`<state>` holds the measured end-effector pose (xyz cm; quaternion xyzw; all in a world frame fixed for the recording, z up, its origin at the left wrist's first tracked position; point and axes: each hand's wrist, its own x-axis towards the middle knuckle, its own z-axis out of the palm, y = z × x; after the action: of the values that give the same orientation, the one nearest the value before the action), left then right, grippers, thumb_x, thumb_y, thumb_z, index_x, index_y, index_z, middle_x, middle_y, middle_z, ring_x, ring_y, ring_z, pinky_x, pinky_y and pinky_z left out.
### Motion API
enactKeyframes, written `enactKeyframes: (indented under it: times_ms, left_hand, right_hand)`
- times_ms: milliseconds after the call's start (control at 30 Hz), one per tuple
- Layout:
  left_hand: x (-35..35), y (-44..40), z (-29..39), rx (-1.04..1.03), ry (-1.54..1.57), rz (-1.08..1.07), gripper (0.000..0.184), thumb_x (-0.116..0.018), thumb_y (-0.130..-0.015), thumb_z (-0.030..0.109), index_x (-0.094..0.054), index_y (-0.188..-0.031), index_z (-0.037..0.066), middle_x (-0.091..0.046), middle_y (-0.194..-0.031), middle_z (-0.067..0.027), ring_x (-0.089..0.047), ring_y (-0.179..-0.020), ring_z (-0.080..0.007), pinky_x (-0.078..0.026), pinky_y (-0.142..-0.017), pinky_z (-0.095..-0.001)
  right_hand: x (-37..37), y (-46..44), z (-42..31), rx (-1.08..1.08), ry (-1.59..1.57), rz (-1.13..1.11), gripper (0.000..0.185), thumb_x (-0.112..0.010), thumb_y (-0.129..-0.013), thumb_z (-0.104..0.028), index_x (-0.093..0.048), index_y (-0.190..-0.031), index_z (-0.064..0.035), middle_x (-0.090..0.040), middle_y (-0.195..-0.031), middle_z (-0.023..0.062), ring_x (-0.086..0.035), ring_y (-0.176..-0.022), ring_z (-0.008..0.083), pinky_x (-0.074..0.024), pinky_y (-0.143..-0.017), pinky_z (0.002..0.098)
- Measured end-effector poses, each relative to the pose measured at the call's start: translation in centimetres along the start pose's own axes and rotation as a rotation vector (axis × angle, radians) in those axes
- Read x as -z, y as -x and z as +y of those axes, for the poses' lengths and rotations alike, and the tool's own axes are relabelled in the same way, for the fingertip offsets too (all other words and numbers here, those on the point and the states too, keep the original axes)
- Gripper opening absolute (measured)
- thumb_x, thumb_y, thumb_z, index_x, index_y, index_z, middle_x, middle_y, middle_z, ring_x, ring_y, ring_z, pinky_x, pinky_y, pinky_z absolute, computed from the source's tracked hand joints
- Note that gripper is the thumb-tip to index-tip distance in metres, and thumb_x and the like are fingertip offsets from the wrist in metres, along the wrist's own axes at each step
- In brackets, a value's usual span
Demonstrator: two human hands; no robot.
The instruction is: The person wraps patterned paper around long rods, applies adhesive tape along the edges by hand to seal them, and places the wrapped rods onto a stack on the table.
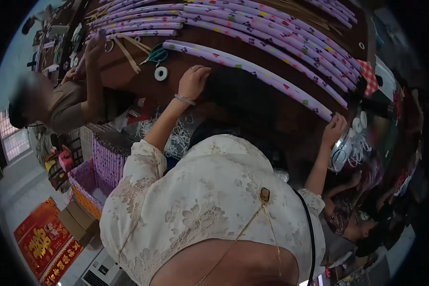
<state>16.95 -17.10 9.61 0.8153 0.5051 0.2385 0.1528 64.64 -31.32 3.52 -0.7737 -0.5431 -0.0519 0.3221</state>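
A long purple patterned roll [252, 72] lies across the dark table in front of me. At its right end my right hand [336, 127] is closed, fingers bent against the tip. My left hand [194, 82], with a bangle at the wrist, is just below the roll's left part, its fingers curled together; whatever they hold, if anything, is hidden. Near it lie green-handled scissors [158, 54] and a white tape roll [161, 73]. Further back, several similar purple rolls [271, 35] lie side by side.
To the left, a person [71, 105] holds a purple roll upright. Thin wooden strips [126, 55] lie by the scissors. A purple-lined basket [88, 183] stands at lower left, with white strings [169, 136] nearby. Another person [345, 214] sits at right, below white tape rolls [360, 122].
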Motion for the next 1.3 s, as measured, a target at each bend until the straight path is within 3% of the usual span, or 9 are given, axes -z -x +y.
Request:
enactKeyframes:
  times_ms: [67,133,233,433,667,700,900,1100,1300]
  left_hand:
    - [0.1,-1.2,-3.5,0.054,-0.052,0.02,0.019,-0.058,-0.075,0.009,-0.061,-0.093,0.007,-0.059,-0.094,-0.0089,-0.057,-0.087,-0.0282,-0.046,-0.075,-0.0374]
    - [-0.4,-3.0,-6.5,-0.09,-0.167,-0.02,0.029,-0.062,-0.073,0.012,-0.058,-0.102,0.008,-0.056,-0.104,-0.0107,-0.053,-0.096,-0.0284,-0.044,-0.081,-0.0378]
    - [-1.0,-5.5,-10.6,-0.119,-0.348,-0.146,0.037,-0.065,-0.069,0.015,-0.056,-0.105,0.01,-0.053,-0.11,-0.0087,-0.05,-0.102,-0.0258,-0.042,-0.086,-0.0364]
    - [-1.8,-7.9,-12.5,-0.165,-0.313,-0.426,0.039,-0.068,-0.065,0.018,-0.055,-0.101,0.01,-0.053,-0.1,-0.0074,-0.05,-0.098,-0.0254,-0.043,-0.085,-0.0355]
    - [-2.6,-7.2,-9.4,-0.157,-0.345,-0.424,0.023,-0.055,-0.074,0.012,-0.052,-0.097,0.007,-0.055,-0.095,-0.0097,-0.055,-0.092,-0.0246,-0.046,-0.077,-0.0343]
    - [-3.9,-6.5,-10.5,-0.215,-0.426,-0.27,0.026,-0.064,-0.07,0.02,-0.053,-0.091,0.009,-0.055,-0.09,-0.0076,-0.055,-0.089,-0.0233,-0.046,-0.076,-0.0339]
    - [-2.3,-8.1,-10.1,-0.237,-0.41,-0.494,0.025,-0.06,-0.072,0.016,-0.052,-0.094,0.006,-0.055,-0.094,-0.0121,-0.055,-0.09,-0.0289,-0.045,-0.077,-0.0382]
    - [-2.0,-7.4,-10.1,-0.274,-0.504,-0.454,0.022,-0.057,-0.072,0.017,-0.052,-0.092,0.009,-0.058,-0.097,-0.0104,-0.056,-0.093,-0.0267,-0.043,-0.078,-0.0379]
    - [-1.7,-6.4,-9.4,-0.23,-0.51,-0.378,0.026,-0.059,-0.07,0.02,-0.051,-0.092,0.01,-0.059,-0.1,-0.008,-0.057,-0.092,-0.0244,-0.04,-0.077,-0.038]
  right_hand:
    - [-0.9,-1.5,-6.7,0.097,-0.096,-0.343,0.032,-0.057,-0.085,-0.024,-0.054,-0.109,-0.0038,-0.051,-0.112,0.0122,-0.049,-0.103,0.0285,-0.0405,-0.084,0.0383]
    - [-2.5,-2.0,-11.0,0.305,0.008,-0.563,0.044,-0.064,-0.078,-0.026,-0.05,-0.114,-0.0067,-0.051,-0.113,0.011,-0.047,-0.104,0.0317,-0.0372,-0.088,0.0396]
    - [-4.4,-3.1,-12.9,0.233,0.093,-0.709,0.051,-0.069,-0.07,-0.019,-0.048,-0.114,-0.0061,-0.052,-0.108,0.0141,-0.048,-0.102,0.0324,-0.0391,-0.086,0.0384]
    - [-4.4,-3.8,-11.0,0.203,0.074,-0.672,0.04,-0.07,-0.066,-0.011,-0.052,-0.101,-0.0039,-0.052,-0.102,0.0124,-0.05,-0.096,0.0331,-0.0407,-0.082,0.0379]
    - [-4.1,-4.5,-9.1,0.174,0.081,-0.678,0.037,-0.072,-0.061,-0.011,-0.054,-0.094,-0.0039,-0.053,-0.098,0.0124,-0.05,-0.092,0.0341,-0.041,-0.078,0.0398]
    - [-4.1,-4.4,-8.4,0.174,0.068,-0.68,0.037,-0.071,-0.062,-0.011,-0.054,-0.093,-0.0038,-0.053,-0.098,0.0127,-0.05,-0.093,0.034,-0.041,-0.079,0.0398]
    - [-3.6,-3.9,-8.3,0.07,0.108,-0.643,0.04,-0.073,-0.063,-0.021,-0.054,-0.096,-0.0071,-0.054,-0.097,0.0084,-0.051,-0.093,0.0291,-0.0424,-0.077,0.0395]
    - [-3.6,-3.4,-9.0,-0.023,0.095,-0.631,0.037,-0.073,-0.063,-0.021,-0.055,-0.093,-0.0068,-0.053,-0.099,0.0086,-0.051,-0.093,0.0303,-0.0424,-0.077,0.0389]
    - [-2.5,-2.0,-8.5,0.08,0.066,-0.43,0.039,-0.07,-0.067,-0.019,-0.056,-0.102,-0.0089,-0.054,-0.104,0.0067,-0.051,-0.099,0.0288,-0.0425,-0.082,0.0366]
